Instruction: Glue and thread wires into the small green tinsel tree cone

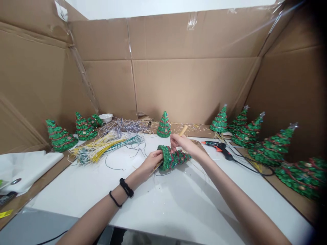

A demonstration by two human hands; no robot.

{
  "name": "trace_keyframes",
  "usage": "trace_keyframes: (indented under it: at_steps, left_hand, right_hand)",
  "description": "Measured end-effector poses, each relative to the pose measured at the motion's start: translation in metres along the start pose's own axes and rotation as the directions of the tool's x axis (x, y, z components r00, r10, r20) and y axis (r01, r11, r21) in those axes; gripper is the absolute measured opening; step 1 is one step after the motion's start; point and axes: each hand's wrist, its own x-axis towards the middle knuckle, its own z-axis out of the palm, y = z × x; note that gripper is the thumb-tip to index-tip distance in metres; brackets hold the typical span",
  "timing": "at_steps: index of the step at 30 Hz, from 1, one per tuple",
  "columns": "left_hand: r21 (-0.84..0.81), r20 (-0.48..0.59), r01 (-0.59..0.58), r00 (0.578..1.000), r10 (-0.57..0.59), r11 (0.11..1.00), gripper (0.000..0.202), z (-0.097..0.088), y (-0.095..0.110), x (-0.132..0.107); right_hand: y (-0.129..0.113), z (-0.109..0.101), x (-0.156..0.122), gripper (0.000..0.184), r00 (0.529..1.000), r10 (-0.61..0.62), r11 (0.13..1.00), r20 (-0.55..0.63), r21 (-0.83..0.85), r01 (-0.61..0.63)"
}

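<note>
A small cone-shaped tree (173,158) of green sequins with red garland lies on its side between my hands, its tip pointing right. My left hand (153,161) grips its wide end, and thin straw-coloured sticks (156,168) poke out below that hand. My right hand (182,143) is above the cone, pinching a pale wooden dowel (183,130) that rises behind the fingers. Part of the dowel is hidden by those fingers. A black band and a thin black cord circle my left wrist (122,192).
Several finished sequin trees (273,148) stand along both sides and the back, before cardboard walls (194,85). Bundles of yellow and green wire (107,149) lie on the white table (84,194) at left. A glue gun (218,148) with a black cord lies at right. A white bowl (105,117) sits at the back.
</note>
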Motion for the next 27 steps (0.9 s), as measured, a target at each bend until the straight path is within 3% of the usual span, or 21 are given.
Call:
trace_keyframes:
  at_steps: [9,19,27]
  left_hand:
    - [0.042,-0.042,0.033,0.999,-0.031,0.999,0.040,-0.001,0.002,0.001]
    - [0.078,-0.027,0.016,1.000,-0.014,0.997,0.039,0.000,0.005,0.000]
    - [0.065,-0.041,0.059,0.998,-0.056,0.996,0.041,0.003,0.007,-0.001]
  right_hand:
    - [-0.009,0.010,-0.004,0.034,0.998,-0.016,0.998,-0.065,-0.062,0.012]
    - [-0.001,-0.003,-0.003,0.033,0.998,0.004,1.000,0.064,0.031,-0.006]
    - [-0.003,0.003,-0.005,0.031,1.000,-0.030,0.994,0.004,-0.106,0.030]
